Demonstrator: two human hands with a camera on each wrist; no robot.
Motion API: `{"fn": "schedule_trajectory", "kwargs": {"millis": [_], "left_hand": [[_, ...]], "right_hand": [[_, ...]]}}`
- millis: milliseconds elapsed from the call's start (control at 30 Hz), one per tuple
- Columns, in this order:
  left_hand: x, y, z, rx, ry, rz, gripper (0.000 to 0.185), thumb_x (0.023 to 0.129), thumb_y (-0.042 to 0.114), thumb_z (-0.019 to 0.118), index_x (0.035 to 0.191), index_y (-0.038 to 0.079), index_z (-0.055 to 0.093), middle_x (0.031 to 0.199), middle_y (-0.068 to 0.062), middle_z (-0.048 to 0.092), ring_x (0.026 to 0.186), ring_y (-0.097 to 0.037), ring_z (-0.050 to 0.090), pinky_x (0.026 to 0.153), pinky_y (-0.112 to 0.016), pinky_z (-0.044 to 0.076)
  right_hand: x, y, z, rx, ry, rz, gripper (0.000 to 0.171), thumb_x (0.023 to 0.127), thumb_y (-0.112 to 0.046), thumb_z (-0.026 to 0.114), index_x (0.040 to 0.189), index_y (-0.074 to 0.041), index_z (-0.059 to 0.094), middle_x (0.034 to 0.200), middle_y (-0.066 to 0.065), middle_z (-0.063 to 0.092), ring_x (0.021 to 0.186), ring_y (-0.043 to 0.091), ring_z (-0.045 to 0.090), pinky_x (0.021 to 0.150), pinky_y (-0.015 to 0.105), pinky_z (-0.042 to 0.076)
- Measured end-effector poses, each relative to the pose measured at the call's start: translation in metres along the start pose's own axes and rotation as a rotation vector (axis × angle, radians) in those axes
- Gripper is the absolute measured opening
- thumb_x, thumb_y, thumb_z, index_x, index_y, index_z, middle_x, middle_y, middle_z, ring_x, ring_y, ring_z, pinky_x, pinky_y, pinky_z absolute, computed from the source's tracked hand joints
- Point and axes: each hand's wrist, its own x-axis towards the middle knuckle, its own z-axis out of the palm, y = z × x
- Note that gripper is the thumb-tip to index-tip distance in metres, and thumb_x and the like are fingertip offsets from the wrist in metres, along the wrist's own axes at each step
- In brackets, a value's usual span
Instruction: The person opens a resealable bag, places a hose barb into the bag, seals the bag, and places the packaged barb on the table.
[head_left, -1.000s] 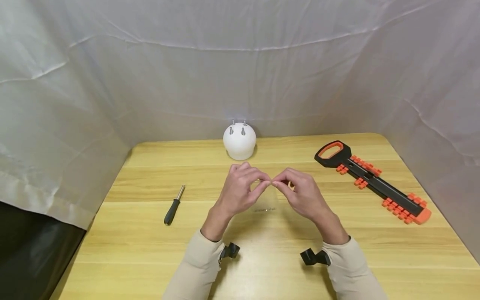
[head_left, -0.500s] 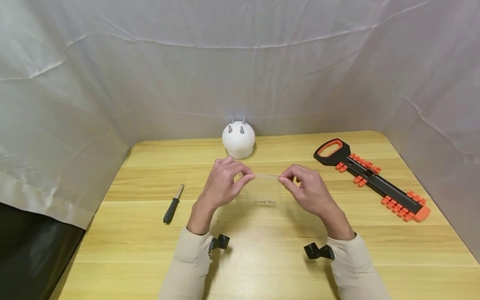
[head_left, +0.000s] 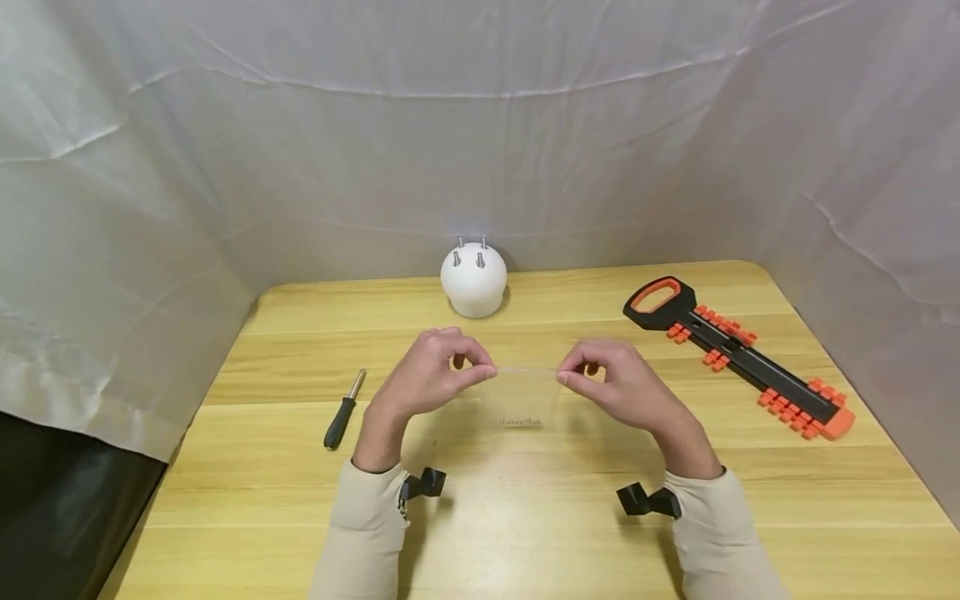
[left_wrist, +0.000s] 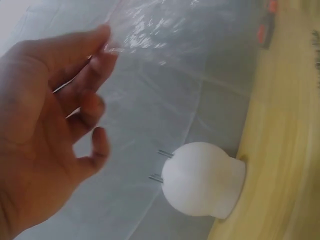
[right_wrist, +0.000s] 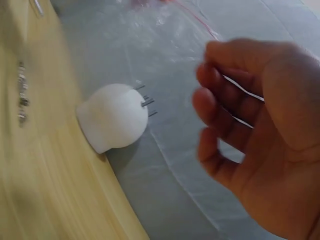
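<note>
Both hands hold a small clear plastic bag (head_left: 525, 393) above the middle of the wooden table (head_left: 247, 500). My left hand (head_left: 483, 372) pinches the bag's top left corner, and my right hand (head_left: 566, 377) pinches its top right corner, so the top edge is stretched between them. Several small dark screws (head_left: 519, 422) lie at the bottom of the bag. In the left wrist view the left hand (left_wrist: 102, 47) pinches the crinkled film (left_wrist: 150, 30). The right wrist view shows the right hand (right_wrist: 212, 60) at the bag's edge (right_wrist: 165, 20).
A white dome (head_left: 473, 281) with metal pins stands at the table's back edge, also seen as the white dome (left_wrist: 202, 180) and the white dome (right_wrist: 115, 117). A black-handled screwdriver (head_left: 342, 412) lies at left. An orange and black tool rack (head_left: 738, 357) lies at right. Grey cloth walls surround the table.
The hands have moved apart from fingertips touching, stretching the bag's top edge wide between them. Both hands drifted slightly nearer to me.
</note>
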Motion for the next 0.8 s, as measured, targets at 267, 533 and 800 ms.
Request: {"fn": "schedule_trajectory", "kwargs": {"millis": [267,533,800], "left_hand": [[-0.001,0.001,-0.001,-0.148,-0.195,-0.175,0.004,0.088,0.023,0.071,0.084,0.023,0.072,0.076,0.010,0.069,0.071,-0.010,0.058,0.063,-0.024,0.045],[0.011,-0.017,0.019,0.016,-0.176,-0.246,0.006,0.091,0.020,0.067,0.095,0.017,0.070,0.086,0.006,0.070,0.073,-0.009,0.058,0.067,-0.025,0.048],[0.020,-0.042,0.044,0.070,-0.237,-0.367,0.012,0.093,0.019,0.063,0.103,0.020,0.070,0.093,0.002,0.070,0.078,-0.010,0.061,0.070,-0.027,0.049]], "right_hand": [[-0.001,-0.001,-0.004,0.040,-0.144,0.097,0.007,0.091,-0.019,0.068,0.085,-0.021,0.069,0.077,-0.010,0.064,0.073,0.008,0.056,0.069,0.026,0.046],[0.013,0.022,0.007,-0.088,-0.124,0.247,0.009,0.094,-0.023,0.064,0.094,-0.016,0.070,0.083,-0.004,0.066,0.077,0.012,0.057,0.069,0.027,0.047],[0.028,0.052,0.023,-0.200,-0.198,0.385,0.012,0.095,-0.024,0.059,0.098,-0.018,0.069,0.091,-0.002,0.069,0.077,0.013,0.059,0.074,0.033,0.048]]}}
